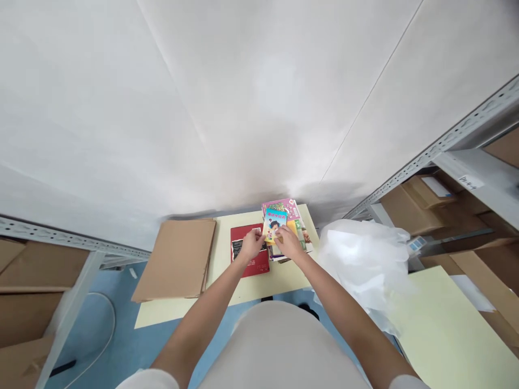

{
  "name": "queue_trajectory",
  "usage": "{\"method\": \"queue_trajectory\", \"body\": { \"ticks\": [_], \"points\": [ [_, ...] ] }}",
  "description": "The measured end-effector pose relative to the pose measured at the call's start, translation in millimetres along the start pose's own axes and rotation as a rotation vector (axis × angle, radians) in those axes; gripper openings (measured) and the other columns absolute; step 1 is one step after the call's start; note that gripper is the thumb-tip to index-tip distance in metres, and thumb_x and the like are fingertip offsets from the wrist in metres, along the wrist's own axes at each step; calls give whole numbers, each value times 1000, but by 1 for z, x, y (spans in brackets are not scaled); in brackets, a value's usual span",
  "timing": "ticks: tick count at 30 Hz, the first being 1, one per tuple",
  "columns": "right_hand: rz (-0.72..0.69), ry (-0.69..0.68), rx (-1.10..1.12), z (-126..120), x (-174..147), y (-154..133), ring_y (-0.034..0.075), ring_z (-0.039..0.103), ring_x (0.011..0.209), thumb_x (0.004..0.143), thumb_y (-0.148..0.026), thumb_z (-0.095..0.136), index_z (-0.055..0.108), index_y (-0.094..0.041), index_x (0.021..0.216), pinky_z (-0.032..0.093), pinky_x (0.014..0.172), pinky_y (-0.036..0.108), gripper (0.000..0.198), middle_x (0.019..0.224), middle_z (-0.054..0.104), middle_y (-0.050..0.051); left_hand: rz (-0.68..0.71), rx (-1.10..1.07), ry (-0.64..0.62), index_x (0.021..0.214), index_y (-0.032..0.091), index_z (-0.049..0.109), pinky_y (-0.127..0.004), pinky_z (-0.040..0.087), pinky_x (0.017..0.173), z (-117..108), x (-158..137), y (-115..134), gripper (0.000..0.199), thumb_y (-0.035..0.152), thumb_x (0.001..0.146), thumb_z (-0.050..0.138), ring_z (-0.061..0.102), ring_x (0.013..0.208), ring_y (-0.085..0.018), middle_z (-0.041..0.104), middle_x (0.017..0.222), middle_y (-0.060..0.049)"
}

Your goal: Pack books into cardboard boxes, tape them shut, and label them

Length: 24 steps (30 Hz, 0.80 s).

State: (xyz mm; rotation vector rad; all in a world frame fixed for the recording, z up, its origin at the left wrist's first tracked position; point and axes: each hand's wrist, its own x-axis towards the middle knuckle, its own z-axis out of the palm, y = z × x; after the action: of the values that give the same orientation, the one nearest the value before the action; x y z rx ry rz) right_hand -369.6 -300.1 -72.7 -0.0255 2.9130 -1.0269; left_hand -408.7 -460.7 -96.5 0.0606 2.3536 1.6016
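A small booklet (274, 219) with a blue and yellow cover and a cartoon child on it is between my hands. My left hand (252, 246) is closed at its lower left edge, fingertips pinched there. My right hand (289, 243) grips its lower right side, with the thumb over the cover. Beneath and behind the booklet lies a loose pile of colourful books, with a pink book (290, 207) at the top. A red book (256, 267) lies flat under my left hand, partly covered by it.
A stack of flat cardboard (178, 259) covers the left of the pale yellow table (239, 294), which stands against the wall. Translucent plastic bags (360, 254) bulge to the right, beside another pale yellow surface (458, 324). Metal shelves with cardboard boxes (417, 200) flank both sides.
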Motion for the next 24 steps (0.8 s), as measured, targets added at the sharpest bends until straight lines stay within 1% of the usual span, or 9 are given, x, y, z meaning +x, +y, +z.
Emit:
{"method": "queue_trajectory", "body": {
  "ticks": [3,5,8,10,13,15,18,22,24],
  "points": [
    [56,135,91,0,-8,1,22,53,113,81,-21,50,59,-17,105,42,98,36,26,120,54,11,23,-131,-19,74,18,50,-31,53,63,8,-17,-3,31,48,78,56,67,67,-18,65,69,-4],
    [131,265,182,-1,-12,4,24,49,120,80,-26,52,54,-18,116,41,99,39,37,127,50,12,18,-259,-20,77,18,49,-33,54,68,11,-29,-6,38,55,75,57,68,71,-18,67,75,-5],
    [231,351,444,-8,-18,10,24,57,110,80,-35,53,37,-19,134,48,89,39,58,130,50,15,-39,-468,-18,79,18,50,-34,55,71,14,-50,-10,47,61,66,64,67,69,-17,67,75,-4],
    [264,351,647,-15,-23,13,22,62,97,82,-41,51,34,-20,136,52,79,37,60,124,56,14,-70,-512,-35,80,18,51,-33,54,69,17,-66,-11,49,62,64,66,66,67,-17,67,74,-4],
    [273,358,855,-30,-38,13,22,63,87,82,-48,51,49,-20,123,52,73,36,50,105,65,10,-56,-483,-110,80,18,51,-32,53,70,24,-88,-7,48,61,67,65,64,69,-16,66,75,-3],
    [266,386,906,-42,-52,11,21,63,86,79,-49,53,58,-20,107,51,74,35,41,97,67,8,-22,-444,-164,78,18,51,-31,53,71,32,-100,-2,46,60,68,65,63,72,-16,64,76,-3],
    [268,468,937,-63,-81,10,19,62,82,77,-48,56,62,-19,91,48,74,32,33,91,68,5,12,-379,-240,76,18,52,-30,51,71,47,-111,9,44,60,69,64,61,74,-16,62,75,-2],
    [364,588,1021,-93,-132,25,15,58,69,75,-46,59,62,-19,89,45,63,27,31,78,65,1,7,-357,-386,83,19,55,-30,50,73,77,-121,30,43,59,71,62,62,83,-18,65,88,-5],
    [417,667,1056,-107,-163,40,13,55,65,73,-47,61,62,-19,89,43,59,25,32,74,63,0,15,-344,-461,84,18,56,-29,50,72,99,-129,41,41,55,69,65,62,80,-17,66,86,-4]
  ]
}}
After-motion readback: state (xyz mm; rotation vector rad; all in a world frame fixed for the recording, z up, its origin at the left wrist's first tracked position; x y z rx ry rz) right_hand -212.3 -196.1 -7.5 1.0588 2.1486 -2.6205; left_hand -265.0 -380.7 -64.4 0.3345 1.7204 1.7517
